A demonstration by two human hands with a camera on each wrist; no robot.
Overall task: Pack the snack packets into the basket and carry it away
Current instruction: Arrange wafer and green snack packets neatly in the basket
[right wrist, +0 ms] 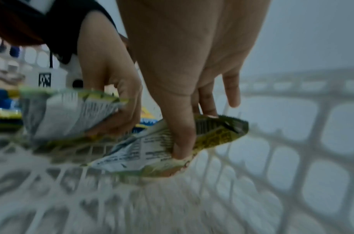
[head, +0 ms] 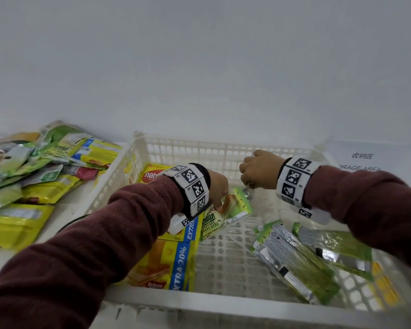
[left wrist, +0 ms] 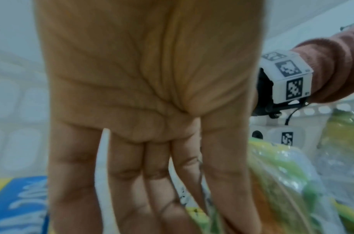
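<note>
The left hand (head: pixel 220 186) hides its fingertips behind a green packet (head: pixel 226 213); the paper sign (head: pixel 363 160) is partly covered; the basket (right wrist: pixel 292 142) blurs.

Dim, flat, cool light, soft shadows, wide-angle edge bending, heavy motion blur in wrist views

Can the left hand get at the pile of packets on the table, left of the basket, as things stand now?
Probably not at once: the left hand already holds a green packet inside the basket. The pile lies open, nothing covering it, so after letting go the way looks free.
</note>
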